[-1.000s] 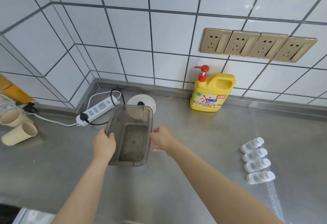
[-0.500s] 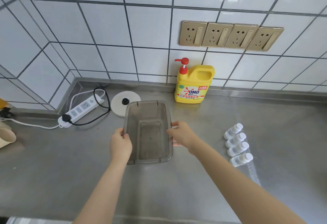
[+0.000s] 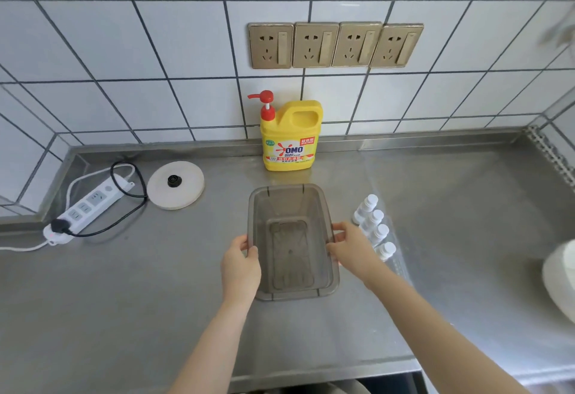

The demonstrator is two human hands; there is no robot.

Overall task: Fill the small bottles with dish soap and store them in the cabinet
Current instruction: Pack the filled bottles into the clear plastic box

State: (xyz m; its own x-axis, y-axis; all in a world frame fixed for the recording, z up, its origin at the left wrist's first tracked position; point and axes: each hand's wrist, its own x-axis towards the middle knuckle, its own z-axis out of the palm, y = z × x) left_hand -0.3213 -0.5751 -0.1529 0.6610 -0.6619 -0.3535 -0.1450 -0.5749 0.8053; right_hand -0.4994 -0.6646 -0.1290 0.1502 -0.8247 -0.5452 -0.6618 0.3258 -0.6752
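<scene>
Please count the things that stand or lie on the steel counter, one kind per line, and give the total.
Small clear bottles with white caps: 4
Yellow dish soap jug: 1
Grey translucent plastic bin: 1
White kettle base: 1
White power strip: 1
White object at the right edge, only partly in view: 1
Total: 9

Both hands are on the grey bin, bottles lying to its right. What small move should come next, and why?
Probably let go of the bin and have the right hand pick up a bottle. The bin is empty, the four bottles lie capped beside that hand, and the soap jug stands just behind.
</scene>
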